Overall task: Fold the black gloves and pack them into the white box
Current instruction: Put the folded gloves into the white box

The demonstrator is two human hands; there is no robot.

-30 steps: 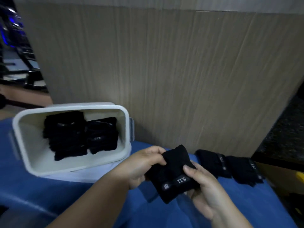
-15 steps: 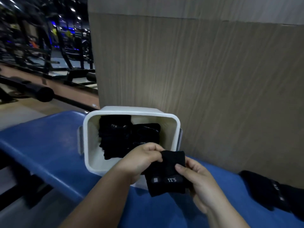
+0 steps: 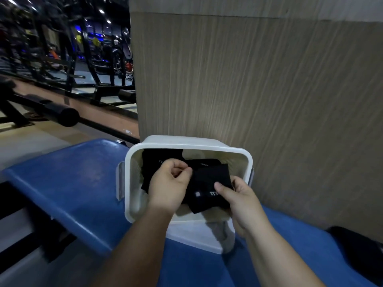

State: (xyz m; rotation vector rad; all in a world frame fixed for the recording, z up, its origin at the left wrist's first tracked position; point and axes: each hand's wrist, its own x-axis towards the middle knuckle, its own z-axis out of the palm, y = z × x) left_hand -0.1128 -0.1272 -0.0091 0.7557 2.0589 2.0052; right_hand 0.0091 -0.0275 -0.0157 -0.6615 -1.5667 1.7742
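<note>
The left hand [image 3: 169,183] pinches the folded glove [image 3: 209,182] at its upper-left edge, and the right hand [image 3: 238,196] pinches its lower-right. The glove hangs mid-frame over the box [image 3: 132,162] mouth, with packed gloves [image 3: 151,160] just up-left.

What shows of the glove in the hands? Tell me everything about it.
The glove is black, soft fabric, folded into a roughly square pad. A strip near its lower edge carries a small white square and pale lettering, upside down. It is held tilted over the open box. The left hand pinches its left edge; the right hand grips its right side, thumb on top.
</note>
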